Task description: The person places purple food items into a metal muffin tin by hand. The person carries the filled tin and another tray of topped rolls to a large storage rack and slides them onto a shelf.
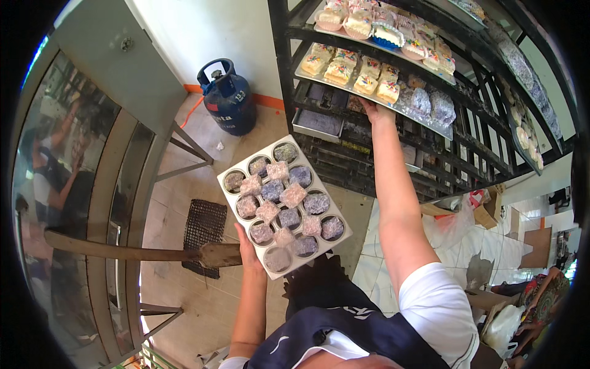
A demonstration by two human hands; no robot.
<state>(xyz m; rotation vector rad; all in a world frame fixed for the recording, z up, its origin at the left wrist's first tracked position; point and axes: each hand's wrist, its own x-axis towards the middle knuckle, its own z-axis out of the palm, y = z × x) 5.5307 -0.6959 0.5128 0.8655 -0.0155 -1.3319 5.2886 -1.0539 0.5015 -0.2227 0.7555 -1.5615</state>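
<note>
My left hand [249, 252] grips the lower left edge of a white muffin tray [275, 272] in front of my body. Purple and pink coated cake pieces [293, 195] sit in its round wells and between them; the well at the near corner holds none. My right hand [379, 113] reaches up to the rack, at the near edge of a metal sheet tray [410, 109]. Its fingers are partly hidden beneath that tray. On the sheet tray are white-iced cake pieces with colored sprinkles [340, 72] and purple coated cakes [442, 107].
A black metal rack [282, 60] holds more trays, including cakes in paper cups [359, 23]. A blue gas cylinder [229, 104] stands by the wall. At left is a metal oven [69, 184], with a long wooden paddle [138, 251] across it. Cardboard boxes [489, 210] lie at right.
</note>
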